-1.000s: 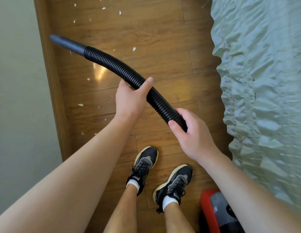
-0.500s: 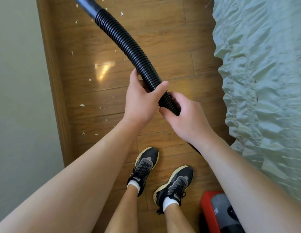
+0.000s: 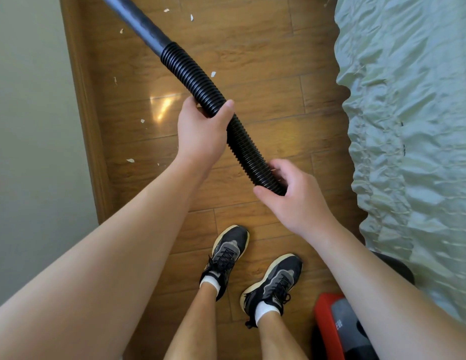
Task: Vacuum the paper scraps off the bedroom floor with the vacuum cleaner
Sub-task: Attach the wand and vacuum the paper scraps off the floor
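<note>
Wooden floor (image 3: 265, 61) fills the middle of the frame, with a pale wall (image 3: 31, 126) and brown baseboard (image 3: 81, 100) down the left side and a rumpled pale-green bed cover (image 3: 408, 126) down the right.

Half a second ago the two hands sat almost touching on the hose. Now they are well apart along it, and the hose lies at a flatter diagonal with more of its smooth end in view.

The black ribbed hose (image 3: 195, 74) runs from the lower right of centre up to the upper left. There it joins a smooth dark tube (image 3: 141, 19) that leaves the top edge, its mouth out of view. It is held in the air above the floor. The vacuum cleaner body (image 3: 328, 331), red and dark grey, sits at the bottom right, partly hidden by the right forearm.

The left hand (image 3: 200, 131) grips the hose at mid-frame, thumb over the top and fingers curled beneath. The right hand (image 3: 297, 201) holds the lower stretch, fingers and thumb wrapped round it.

Two black shoes (image 3: 228, 253) stand at lower centre. Small white paper scraps (image 3: 130, 160) lie scattered on the floor along the left and top.
</note>
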